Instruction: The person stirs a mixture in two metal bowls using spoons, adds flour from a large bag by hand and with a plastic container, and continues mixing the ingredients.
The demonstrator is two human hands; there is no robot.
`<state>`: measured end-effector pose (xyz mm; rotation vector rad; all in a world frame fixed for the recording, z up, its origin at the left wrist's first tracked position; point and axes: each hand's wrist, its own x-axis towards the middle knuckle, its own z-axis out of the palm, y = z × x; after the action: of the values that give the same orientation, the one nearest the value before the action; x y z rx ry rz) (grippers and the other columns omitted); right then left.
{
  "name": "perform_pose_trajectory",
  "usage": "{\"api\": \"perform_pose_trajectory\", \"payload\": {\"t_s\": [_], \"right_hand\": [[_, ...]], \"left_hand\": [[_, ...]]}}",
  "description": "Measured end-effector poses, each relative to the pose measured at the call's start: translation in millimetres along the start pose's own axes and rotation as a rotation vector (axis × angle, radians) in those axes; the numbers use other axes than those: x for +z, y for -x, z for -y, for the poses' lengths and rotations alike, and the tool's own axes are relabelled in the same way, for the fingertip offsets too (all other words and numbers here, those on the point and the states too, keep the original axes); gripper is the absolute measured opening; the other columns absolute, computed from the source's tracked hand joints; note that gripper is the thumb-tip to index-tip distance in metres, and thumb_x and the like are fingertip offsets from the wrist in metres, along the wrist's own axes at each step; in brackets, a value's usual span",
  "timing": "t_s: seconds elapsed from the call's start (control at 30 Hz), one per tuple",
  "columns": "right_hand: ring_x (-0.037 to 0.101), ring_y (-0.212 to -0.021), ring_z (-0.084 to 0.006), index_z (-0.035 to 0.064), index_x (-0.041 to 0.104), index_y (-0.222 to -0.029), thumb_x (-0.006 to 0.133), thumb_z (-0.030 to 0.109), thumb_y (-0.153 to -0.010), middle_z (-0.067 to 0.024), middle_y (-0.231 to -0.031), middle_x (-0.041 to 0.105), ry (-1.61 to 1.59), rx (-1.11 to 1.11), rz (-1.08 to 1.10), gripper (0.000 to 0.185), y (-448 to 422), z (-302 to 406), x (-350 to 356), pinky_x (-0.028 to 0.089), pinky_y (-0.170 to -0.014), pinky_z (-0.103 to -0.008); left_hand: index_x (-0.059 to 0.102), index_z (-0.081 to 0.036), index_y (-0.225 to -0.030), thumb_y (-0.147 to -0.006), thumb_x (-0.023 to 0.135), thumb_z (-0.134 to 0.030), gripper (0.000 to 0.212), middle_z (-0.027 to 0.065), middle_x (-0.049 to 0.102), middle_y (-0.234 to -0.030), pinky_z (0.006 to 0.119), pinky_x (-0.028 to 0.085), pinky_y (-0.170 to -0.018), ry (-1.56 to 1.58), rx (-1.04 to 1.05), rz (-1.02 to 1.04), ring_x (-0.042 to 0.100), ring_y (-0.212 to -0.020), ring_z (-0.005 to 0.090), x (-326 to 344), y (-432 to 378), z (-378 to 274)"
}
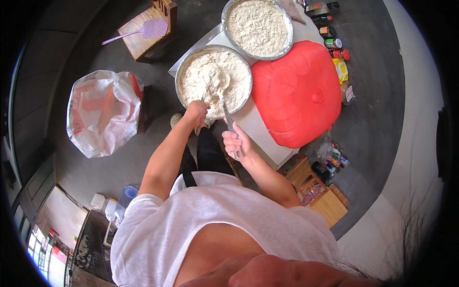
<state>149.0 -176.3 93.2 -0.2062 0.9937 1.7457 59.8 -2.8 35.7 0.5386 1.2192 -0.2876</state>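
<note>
A round metal basin (178, 94) full of pale, lumpy batter (193, 80) stands at the corner of a white table, with a mound of batter heaped in its middle. My right hand (237, 142) grips the handle of a metal serving spoon (225, 107), whose bowl end lies in the mound. At the basin's near rim, my left hand (197, 113) is closed around a thin utensil (203, 97); its tip is sunk in the batter, so its kind is unclear. A second metal basin (224, 26) of similar batter (258, 27) sits just beyond, to the right.
A red mesh food cover (297, 93) takes up much of the white table (274, 141). Several bottles and jars (332, 43) line the far right. Leftward are a wooden chair (134, 34) bearing a purple fly swatter (154, 28) and a large plastic bag (104, 111). Another wooden chair (315, 186) stands lower right.
</note>
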Motion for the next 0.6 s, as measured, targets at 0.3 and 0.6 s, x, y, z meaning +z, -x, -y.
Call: {"api": "perform_pose_trajectory", "payload": {"t_s": [0.3,0.6], "right_hand": [[0.045,-0.044,-0.0168,0.0283,0.021,-0.134,0.041,0.028,-0.090,-0.0063,-0.063,0.047,2.063,-0.332,-0.728,0.049,70,44,33,0.038,-0.040,-0.0312],[0.056,-0.070,-0.0334,0.0296,0.023,-0.133,0.043,0.025,-0.087,-0.0172,-0.077,0.055,3.189,-0.174,-0.881,0.051,51,125,117,0.044,-0.061,-0.0433]], "left_hand": [[0.050,-0.002,-0.076,-0.080,0.047,-0.013,0.012,-0.0013,0.035,-0.051,0.028,0.021,-0.035,-0.120,0.042,0.023,0.030,-0.040,0.0105,-23,25,20],[0.050,-0.005,-0.077,-0.075,0.051,-0.017,0.012,0.0015,0.038,-0.054,0.030,0.023,-0.033,-0.437,0.165,-0.085,0.031,-0.037,0.0141,-31,-3,40]]}}
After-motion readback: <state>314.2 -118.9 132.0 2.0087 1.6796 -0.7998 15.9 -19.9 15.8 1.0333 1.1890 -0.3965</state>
